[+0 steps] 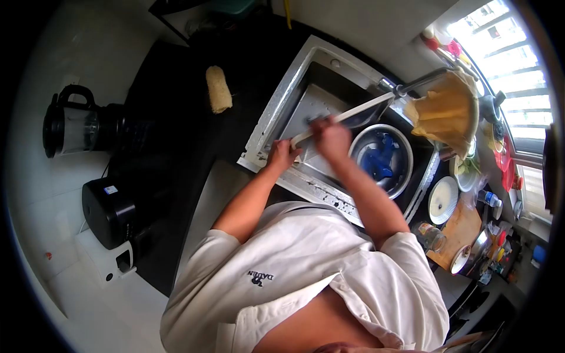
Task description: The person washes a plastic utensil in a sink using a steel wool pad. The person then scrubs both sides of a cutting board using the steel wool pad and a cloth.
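Note:
My left hand (283, 155) is closed around the lower end of a long whitish strip (365, 107) at the near edge of the metal sink (321, 97). Farther up the same strip, my right hand (331, 138) is closed on it, slightly blurred. The strip runs up to the right, towards the faucet (400, 90). What exactly it is, I cannot make out. Right of my right hand, a round metal bowl (404, 138) holds a blue item (381, 157). A yellowish-brown cloth (447, 109) hangs beside the faucet.
A loofah-like roll (219, 89) lies on the black counter (188, 123) left of the sink. Farther left stand a blender jug (79, 126) and a black appliance (109, 206). At right are a white fluted dish (442, 200), a glass jar (432, 238) and a wooden board (456, 226).

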The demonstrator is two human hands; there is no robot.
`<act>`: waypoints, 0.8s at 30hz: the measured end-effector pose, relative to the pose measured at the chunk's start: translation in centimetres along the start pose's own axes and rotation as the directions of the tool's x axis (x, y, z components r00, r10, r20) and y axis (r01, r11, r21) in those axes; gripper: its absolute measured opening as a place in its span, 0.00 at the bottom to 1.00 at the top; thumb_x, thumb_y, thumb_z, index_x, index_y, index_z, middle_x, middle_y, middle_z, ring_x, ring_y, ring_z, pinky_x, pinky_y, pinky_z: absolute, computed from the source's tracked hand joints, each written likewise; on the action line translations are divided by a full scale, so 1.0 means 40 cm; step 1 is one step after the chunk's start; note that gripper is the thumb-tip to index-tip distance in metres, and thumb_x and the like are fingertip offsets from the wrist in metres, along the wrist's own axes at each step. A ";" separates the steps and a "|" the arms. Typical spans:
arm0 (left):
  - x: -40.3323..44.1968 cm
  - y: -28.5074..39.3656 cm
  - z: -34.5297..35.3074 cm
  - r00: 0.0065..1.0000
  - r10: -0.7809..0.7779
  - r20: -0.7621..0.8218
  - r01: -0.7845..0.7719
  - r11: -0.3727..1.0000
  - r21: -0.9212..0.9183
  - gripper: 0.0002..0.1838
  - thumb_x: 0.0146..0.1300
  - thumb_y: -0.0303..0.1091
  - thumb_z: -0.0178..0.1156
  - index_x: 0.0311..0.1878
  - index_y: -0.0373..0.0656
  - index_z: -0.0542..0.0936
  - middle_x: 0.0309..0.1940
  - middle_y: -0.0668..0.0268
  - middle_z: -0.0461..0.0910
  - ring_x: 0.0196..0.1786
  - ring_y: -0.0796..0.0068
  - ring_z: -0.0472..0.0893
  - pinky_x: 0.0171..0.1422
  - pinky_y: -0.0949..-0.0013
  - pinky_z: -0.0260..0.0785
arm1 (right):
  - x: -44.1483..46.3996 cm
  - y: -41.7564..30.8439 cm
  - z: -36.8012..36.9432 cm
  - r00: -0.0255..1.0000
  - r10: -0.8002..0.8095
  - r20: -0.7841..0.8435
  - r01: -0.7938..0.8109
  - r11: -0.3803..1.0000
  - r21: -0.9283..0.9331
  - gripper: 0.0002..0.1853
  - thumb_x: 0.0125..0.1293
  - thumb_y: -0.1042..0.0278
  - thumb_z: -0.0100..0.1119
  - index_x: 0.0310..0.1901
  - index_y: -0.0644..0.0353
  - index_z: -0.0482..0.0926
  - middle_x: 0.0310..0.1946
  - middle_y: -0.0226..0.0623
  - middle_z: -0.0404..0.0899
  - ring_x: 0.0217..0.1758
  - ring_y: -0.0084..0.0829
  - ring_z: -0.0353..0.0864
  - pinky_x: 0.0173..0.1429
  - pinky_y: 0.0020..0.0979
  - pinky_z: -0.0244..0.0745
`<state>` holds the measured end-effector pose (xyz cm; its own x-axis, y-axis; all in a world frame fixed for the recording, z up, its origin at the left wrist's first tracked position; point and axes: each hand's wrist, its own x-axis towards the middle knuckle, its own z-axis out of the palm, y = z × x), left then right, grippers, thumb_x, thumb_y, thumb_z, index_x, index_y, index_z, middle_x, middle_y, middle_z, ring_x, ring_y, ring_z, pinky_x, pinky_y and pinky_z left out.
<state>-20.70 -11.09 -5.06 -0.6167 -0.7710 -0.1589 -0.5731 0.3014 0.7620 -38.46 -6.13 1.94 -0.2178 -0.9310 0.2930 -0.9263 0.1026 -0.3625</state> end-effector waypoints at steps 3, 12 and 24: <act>0.008 -0.070 0.064 0.998 0.064 -0.028 -0.058 0.981 0.185 0.13 0.58 0.40 0.67 0.34 0.39 0.83 0.30 0.46 0.83 0.38 0.45 0.84 0.41 0.50 0.76 | -0.042 -0.138 -0.008 0.985 -0.081 0.150 0.076 0.996 0.038 0.06 0.61 0.61 0.59 0.33 0.51 0.83 0.32 0.40 0.77 0.30 0.41 0.83 0.33 0.44 0.80; -0.025 0.132 -0.108 0.962 0.206 -0.178 -0.194 0.977 0.084 0.16 0.53 0.38 0.75 0.28 0.38 0.79 0.17 0.57 0.78 0.21 0.56 0.80 0.28 0.60 0.68 | 0.000 0.223 -0.191 0.928 0.323 -0.183 -0.325 0.945 0.020 0.10 0.66 0.57 0.61 0.34 0.53 0.82 0.30 0.43 0.75 0.30 0.50 0.80 0.33 0.47 0.77; -0.002 0.504 -0.188 0.789 0.614 0.014 -0.563 0.715 0.415 0.10 0.50 0.33 0.71 0.28 0.42 0.79 0.22 0.58 0.80 0.28 0.54 0.81 0.35 0.56 0.72 | -0.106 0.088 -0.260 0.804 0.578 -0.137 -0.359 0.657 0.663 0.15 0.63 0.58 0.69 0.43 0.62 0.87 0.30 0.42 0.78 0.28 0.36 0.78 0.35 0.34 0.73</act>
<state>-28.15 -9.20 15.04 -0.8459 -0.4156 0.3341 -0.2858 0.8823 0.3739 -44.00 1.84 8.62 -0.7529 -0.6415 0.1471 -0.3262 0.1696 -0.9300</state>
